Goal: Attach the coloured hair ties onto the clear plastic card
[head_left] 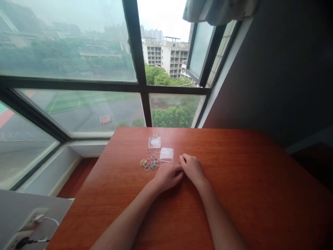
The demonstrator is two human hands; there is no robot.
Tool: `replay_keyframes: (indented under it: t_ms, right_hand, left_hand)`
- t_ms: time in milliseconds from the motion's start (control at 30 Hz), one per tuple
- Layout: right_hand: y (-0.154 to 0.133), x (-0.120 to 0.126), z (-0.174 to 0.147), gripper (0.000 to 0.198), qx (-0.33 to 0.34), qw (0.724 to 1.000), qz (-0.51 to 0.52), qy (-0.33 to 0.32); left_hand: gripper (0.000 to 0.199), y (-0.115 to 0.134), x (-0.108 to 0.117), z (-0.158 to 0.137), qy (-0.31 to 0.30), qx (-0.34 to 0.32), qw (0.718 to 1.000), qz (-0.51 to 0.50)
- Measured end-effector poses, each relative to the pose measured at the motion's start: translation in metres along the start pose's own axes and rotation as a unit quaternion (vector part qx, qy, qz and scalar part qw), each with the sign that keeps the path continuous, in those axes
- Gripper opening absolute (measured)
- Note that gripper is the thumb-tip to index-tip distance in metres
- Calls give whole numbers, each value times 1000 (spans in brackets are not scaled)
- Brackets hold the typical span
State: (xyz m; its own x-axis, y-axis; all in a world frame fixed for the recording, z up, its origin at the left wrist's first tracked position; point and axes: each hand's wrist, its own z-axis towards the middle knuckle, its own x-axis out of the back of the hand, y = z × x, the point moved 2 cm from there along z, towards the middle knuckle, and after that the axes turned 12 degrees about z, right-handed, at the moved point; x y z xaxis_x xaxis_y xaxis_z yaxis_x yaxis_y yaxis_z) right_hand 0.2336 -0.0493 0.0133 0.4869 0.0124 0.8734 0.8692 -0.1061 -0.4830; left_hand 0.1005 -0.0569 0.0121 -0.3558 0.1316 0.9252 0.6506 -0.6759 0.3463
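Note:
Both hands rest on the wooden table, close together and apparently touching at the fingertips. My left hand (169, 176) is loosely closed, its fingers curled in. My right hand (193, 168) is curled too, with its thumb side toward the left one; I see nothing in either, though the palms are hidden. Just left of my left hand lies a loose cluster of small rings (153, 165) in yellow, pink, green and pale tones. Behind that hand is a clear flat plastic lid or case (166, 155). Farther back sits a clear plastic box (154, 141) with a small object on it.
The reddish-brown table (241, 173) runs up to a large dark-framed window (142, 69), one pane of which stands open. A curtain edge (221, 12) hangs at the top. Wall sockets with plugs (33, 222) are at the lower left. A dark wall (273, 80) rises on the right.

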Motion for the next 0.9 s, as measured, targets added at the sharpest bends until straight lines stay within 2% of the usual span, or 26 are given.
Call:
replay_keyframes:
  t_ms: [900]
  right_hand:
    - [1, -1, 0, 36, 0, 1000, -1, -1]
  left_hand:
    - [17, 1, 1, 0, 0, 3, 1000, 8]
